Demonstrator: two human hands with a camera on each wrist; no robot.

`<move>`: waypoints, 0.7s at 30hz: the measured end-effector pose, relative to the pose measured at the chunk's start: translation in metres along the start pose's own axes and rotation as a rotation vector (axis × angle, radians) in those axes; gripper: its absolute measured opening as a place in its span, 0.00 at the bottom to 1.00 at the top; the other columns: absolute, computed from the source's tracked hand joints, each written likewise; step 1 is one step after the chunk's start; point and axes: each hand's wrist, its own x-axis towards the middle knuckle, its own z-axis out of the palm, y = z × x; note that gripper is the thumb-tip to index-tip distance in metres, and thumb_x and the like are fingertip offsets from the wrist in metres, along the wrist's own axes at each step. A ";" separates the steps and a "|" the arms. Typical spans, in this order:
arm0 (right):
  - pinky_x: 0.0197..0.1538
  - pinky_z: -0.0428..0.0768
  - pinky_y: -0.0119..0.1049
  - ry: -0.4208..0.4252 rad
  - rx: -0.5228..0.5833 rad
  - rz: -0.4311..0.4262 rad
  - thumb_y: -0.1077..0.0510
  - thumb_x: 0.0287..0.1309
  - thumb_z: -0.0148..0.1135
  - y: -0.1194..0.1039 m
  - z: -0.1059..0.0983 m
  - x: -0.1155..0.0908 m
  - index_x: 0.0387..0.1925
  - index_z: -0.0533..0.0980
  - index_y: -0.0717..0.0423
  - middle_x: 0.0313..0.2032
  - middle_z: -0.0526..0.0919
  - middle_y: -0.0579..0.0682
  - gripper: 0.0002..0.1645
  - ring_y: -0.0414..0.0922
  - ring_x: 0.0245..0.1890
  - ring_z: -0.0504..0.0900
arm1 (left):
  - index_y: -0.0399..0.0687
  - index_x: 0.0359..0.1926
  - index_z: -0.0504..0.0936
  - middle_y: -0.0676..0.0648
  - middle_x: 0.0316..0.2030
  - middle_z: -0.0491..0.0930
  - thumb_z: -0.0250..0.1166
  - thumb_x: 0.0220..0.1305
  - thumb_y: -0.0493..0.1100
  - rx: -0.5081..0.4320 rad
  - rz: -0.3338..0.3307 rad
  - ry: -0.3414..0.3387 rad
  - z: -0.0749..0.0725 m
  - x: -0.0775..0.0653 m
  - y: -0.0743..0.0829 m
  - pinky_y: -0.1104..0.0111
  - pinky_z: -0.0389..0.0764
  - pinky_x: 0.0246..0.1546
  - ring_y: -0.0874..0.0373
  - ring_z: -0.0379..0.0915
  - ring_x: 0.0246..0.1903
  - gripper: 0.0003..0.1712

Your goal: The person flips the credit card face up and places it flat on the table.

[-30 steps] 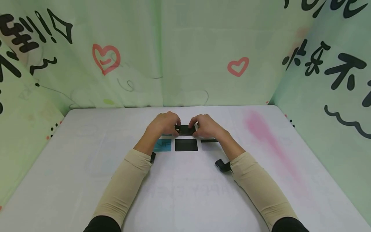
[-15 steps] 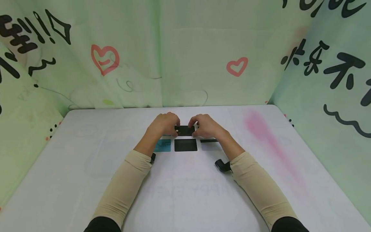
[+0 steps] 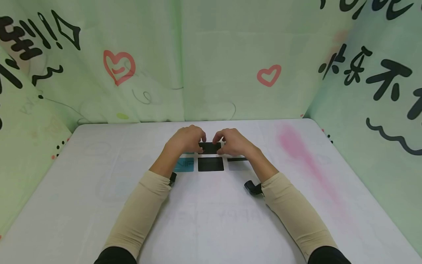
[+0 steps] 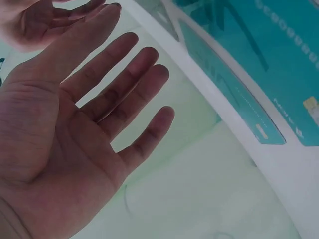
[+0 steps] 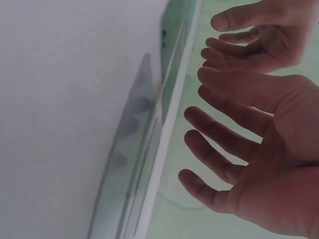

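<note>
A black card (image 3: 210,148) lies in the middle of the back row, with both hands bent over its two ends. My left hand (image 3: 188,140) is at its left end and my right hand (image 3: 233,143) at its right end. The left wrist view has the left hand's fingers spread and bare, beside two teal cards, a narrow-looking one (image 4: 227,87) and a nearer one (image 4: 279,45). Bare, slightly bent fingers also show on the right hand (image 5: 264,154) in the right wrist view, near a shiny silver card (image 5: 124,134).
In the front row lie a teal VIP card (image 3: 184,165), a second black card (image 3: 211,164) and a silvery card with a black stripe (image 3: 239,165). The white table (image 3: 211,220) meets green curtains (image 3: 211,73) at the back and sides.
Both hands have risen slightly, and their fingertips have eased away from the back black card. The cards keep their places.
</note>
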 end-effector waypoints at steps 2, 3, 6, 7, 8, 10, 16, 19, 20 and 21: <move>0.64 0.78 0.53 0.007 0.004 -0.005 0.63 0.57 0.75 -0.003 -0.002 -0.003 0.53 0.84 0.56 0.56 0.85 0.54 0.21 0.57 0.61 0.79 | 0.46 0.57 0.86 0.45 0.50 0.86 0.75 0.63 0.45 -0.012 0.014 0.000 -0.003 -0.004 0.000 0.55 0.83 0.52 0.51 0.81 0.48 0.22; 0.63 0.78 0.53 0.010 0.007 -0.007 0.63 0.57 0.75 -0.004 -0.003 -0.004 0.53 0.84 0.56 0.56 0.85 0.54 0.21 0.57 0.61 0.79 | 0.46 0.57 0.86 0.45 0.49 0.86 0.75 0.63 0.45 -0.019 0.020 0.000 -0.004 -0.005 0.000 0.55 0.83 0.51 0.51 0.81 0.47 0.22; 0.62 0.79 0.52 0.010 0.017 -0.004 0.62 0.57 0.75 -0.008 -0.005 -0.010 0.54 0.84 0.57 0.56 0.85 0.54 0.22 0.57 0.61 0.79 | 0.45 0.57 0.86 0.44 0.48 0.86 0.75 0.63 0.45 -0.030 0.039 -0.013 -0.005 -0.011 0.001 0.56 0.83 0.49 0.52 0.80 0.46 0.22; 0.62 0.79 0.51 0.008 0.021 -0.005 0.62 0.57 0.75 -0.008 -0.005 -0.012 0.55 0.84 0.57 0.56 0.85 0.54 0.23 0.57 0.61 0.79 | 0.45 0.57 0.86 0.44 0.49 0.86 0.75 0.63 0.45 -0.034 0.046 -0.021 -0.005 -0.012 0.001 0.57 0.83 0.49 0.52 0.80 0.46 0.22; 0.61 0.80 0.51 0.008 0.024 -0.009 0.62 0.57 0.75 -0.009 -0.005 -0.013 0.55 0.83 0.57 0.56 0.85 0.54 0.23 0.57 0.61 0.79 | 0.45 0.57 0.86 0.44 0.49 0.86 0.75 0.63 0.45 -0.041 0.053 -0.029 -0.005 -0.014 0.002 0.57 0.83 0.50 0.52 0.80 0.47 0.22; 0.60 0.80 0.50 0.010 0.029 -0.015 0.62 0.56 0.75 -0.009 -0.006 -0.017 0.56 0.83 0.57 0.56 0.86 0.54 0.24 0.57 0.60 0.79 | 0.44 0.58 0.85 0.44 0.50 0.86 0.75 0.63 0.44 -0.055 0.060 -0.047 -0.004 -0.017 0.003 0.56 0.82 0.52 0.52 0.80 0.48 0.23; 0.60 0.79 0.49 -0.003 0.035 -0.017 0.62 0.54 0.76 -0.008 -0.002 -0.027 0.55 0.84 0.58 0.54 0.87 0.54 0.24 0.56 0.57 0.81 | 0.45 0.60 0.85 0.45 0.52 0.85 0.75 0.64 0.44 -0.057 0.045 -0.078 0.004 -0.027 0.000 0.55 0.82 0.55 0.52 0.80 0.51 0.24; 0.60 0.79 0.49 -0.024 0.020 -0.013 0.62 0.52 0.77 -0.006 0.002 -0.031 0.53 0.84 0.59 0.52 0.87 0.54 0.24 0.55 0.56 0.81 | 0.45 0.59 0.85 0.45 0.51 0.85 0.75 0.63 0.44 -0.054 0.049 -0.087 0.009 -0.029 -0.002 0.55 0.82 0.55 0.52 0.80 0.51 0.24; 0.60 0.78 0.49 -0.028 0.017 -0.013 0.62 0.51 0.77 -0.006 0.003 -0.031 0.53 0.84 0.58 0.51 0.87 0.54 0.24 0.54 0.55 0.81 | 0.45 0.58 0.85 0.46 0.51 0.85 0.76 0.62 0.43 -0.057 0.052 -0.083 0.010 -0.029 -0.001 0.55 0.82 0.55 0.52 0.80 0.51 0.23; 0.59 0.78 0.49 -0.029 0.012 -0.016 0.62 0.50 0.78 -0.005 0.004 -0.031 0.52 0.84 0.58 0.50 0.87 0.55 0.25 0.54 0.54 0.80 | 0.45 0.57 0.86 0.46 0.51 0.85 0.76 0.62 0.43 -0.059 0.058 -0.080 0.011 -0.028 -0.001 0.55 0.82 0.55 0.53 0.80 0.51 0.22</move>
